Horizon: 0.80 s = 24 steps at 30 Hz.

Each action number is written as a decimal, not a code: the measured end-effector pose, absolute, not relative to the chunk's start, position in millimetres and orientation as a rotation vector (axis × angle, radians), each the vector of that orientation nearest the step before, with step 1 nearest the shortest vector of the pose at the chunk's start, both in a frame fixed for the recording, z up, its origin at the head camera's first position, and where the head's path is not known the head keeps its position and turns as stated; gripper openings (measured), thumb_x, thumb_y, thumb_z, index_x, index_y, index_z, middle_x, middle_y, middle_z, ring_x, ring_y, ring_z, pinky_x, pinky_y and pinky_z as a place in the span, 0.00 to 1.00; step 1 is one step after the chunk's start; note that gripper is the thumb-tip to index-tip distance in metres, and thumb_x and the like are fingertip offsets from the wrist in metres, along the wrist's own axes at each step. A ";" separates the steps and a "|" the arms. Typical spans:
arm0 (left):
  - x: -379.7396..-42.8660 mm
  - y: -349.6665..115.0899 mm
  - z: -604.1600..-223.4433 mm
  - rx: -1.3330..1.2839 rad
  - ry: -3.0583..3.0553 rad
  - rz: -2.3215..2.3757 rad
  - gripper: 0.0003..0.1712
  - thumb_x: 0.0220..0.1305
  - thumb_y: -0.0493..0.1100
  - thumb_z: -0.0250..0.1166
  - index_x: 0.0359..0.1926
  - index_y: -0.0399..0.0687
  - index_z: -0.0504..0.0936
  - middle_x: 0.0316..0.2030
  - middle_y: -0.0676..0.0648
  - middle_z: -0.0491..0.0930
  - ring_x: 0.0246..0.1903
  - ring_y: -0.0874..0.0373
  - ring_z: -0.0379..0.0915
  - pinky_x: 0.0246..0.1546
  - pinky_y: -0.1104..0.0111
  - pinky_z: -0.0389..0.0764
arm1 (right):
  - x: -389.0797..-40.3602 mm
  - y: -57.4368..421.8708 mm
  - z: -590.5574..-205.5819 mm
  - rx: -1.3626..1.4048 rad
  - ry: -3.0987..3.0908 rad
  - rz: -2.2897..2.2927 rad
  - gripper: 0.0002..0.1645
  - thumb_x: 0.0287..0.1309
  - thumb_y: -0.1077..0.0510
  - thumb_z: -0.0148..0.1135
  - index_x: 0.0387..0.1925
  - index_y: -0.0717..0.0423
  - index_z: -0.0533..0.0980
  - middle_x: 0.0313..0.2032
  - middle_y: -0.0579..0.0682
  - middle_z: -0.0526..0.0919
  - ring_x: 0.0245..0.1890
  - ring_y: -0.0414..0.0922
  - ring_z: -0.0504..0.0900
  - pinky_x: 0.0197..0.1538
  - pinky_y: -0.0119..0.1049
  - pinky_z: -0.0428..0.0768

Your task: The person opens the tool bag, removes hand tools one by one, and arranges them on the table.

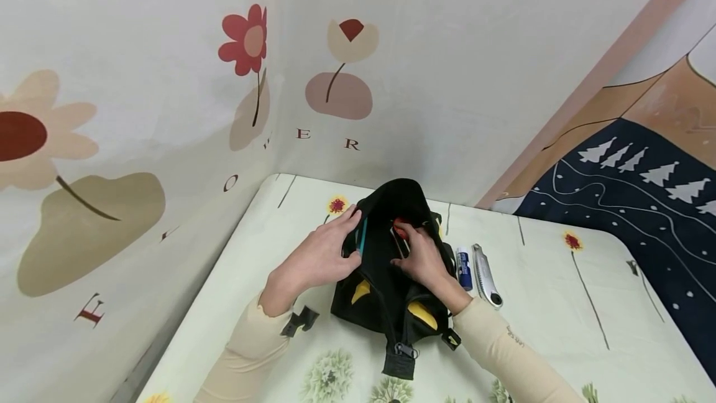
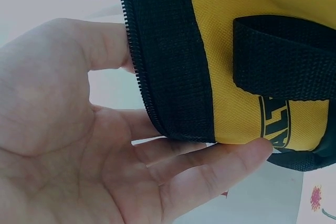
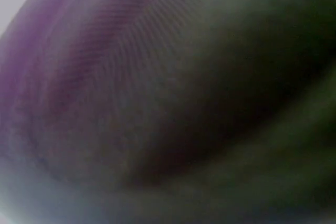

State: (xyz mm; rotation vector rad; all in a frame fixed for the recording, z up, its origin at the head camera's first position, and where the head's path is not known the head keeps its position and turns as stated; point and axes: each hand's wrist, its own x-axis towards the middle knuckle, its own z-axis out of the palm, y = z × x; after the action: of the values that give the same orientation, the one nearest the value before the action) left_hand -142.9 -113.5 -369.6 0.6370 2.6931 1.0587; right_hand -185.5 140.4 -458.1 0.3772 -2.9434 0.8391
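A black and yellow zippered tool bag (image 1: pixel 366 310) lies with its mouth spread wide. My left hand (image 1: pixel 323 250) grips its left edge, thumb on the inner side. In the left wrist view the fingers (image 2: pixel 215 174) lie along the yellow outer wall, beside the zipper (image 2: pixel 137 61) and a black strap loop (image 2: pixel 283 59). My right hand (image 1: pixel 424 259) reaches into the bag and holds a red object (image 1: pixel 399 227) with a thin pale part; the fingertips are partly hidden. A teal strip (image 1: pixel 362 236) shows by the left inner wall. Close dark fabric (image 3: pixel 131 77) blurs the right wrist view.
Right of the bag lie a blue and white tube (image 1: pixel 464 268) and a grey folding saw or knife-like tool (image 1: pixel 488 275). A flower-print cloth covers the table (image 1: pixel 548 303). Printed fabric walls (image 1: pixel 436 79) rise behind and at the left. A black strap buckle (image 1: pixel 299 321) lies by the left sleeve.
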 end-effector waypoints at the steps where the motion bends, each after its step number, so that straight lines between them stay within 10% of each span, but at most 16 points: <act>1: -143.1 -113.4 -369.5 0.636 2.695 1.058 0.46 0.74 0.40 0.61 0.88 0.37 0.57 0.89 0.42 0.48 0.23 0.61 0.71 0.35 0.61 0.69 | -185.7 140.8 -458.9 0.376 -2.944 0.842 0.48 0.51 0.65 0.87 0.74 0.63 0.76 0.60 0.71 0.83 0.55 0.68 0.84 0.56 0.64 0.83; 12: -143.9 -112.8 -370.6 0.627 2.695 1.052 0.46 0.74 0.40 0.60 0.88 0.38 0.57 0.89 0.41 0.49 0.31 0.59 0.76 0.39 0.59 0.70 | -185.1 143.6 -466.9 0.448 -2.929 0.850 0.53 0.44 0.71 0.88 0.74 0.63 0.76 0.57 0.70 0.84 0.55 0.68 0.83 0.58 0.64 0.82; 19: -144.1 -112.8 -370.7 0.621 2.704 1.054 0.45 0.74 0.41 0.60 0.88 0.38 0.57 0.89 0.41 0.49 0.71 0.42 0.74 0.48 0.55 0.73 | -185.9 142.6 -468.0 0.472 -2.926 0.846 0.53 0.43 0.69 0.89 0.73 0.61 0.77 0.53 0.65 0.83 0.46 0.60 0.83 0.50 0.59 0.83; 24: -145.1 -112.9 -370.8 0.622 2.709 1.042 0.45 0.75 0.41 0.61 0.88 0.39 0.57 0.89 0.41 0.50 0.78 0.40 0.68 0.54 0.53 0.74 | -185.0 141.2 -468.0 0.489 -2.925 0.871 0.53 0.44 0.69 0.89 0.74 0.61 0.77 0.55 0.65 0.81 0.43 0.56 0.82 0.48 0.57 0.83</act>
State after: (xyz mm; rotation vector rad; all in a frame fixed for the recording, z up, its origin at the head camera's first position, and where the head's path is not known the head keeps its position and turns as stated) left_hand -145.1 -112.9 -370.8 0.6223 2.7094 1.0422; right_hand -185.0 141.2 -468.0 0.4894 -2.9247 0.8708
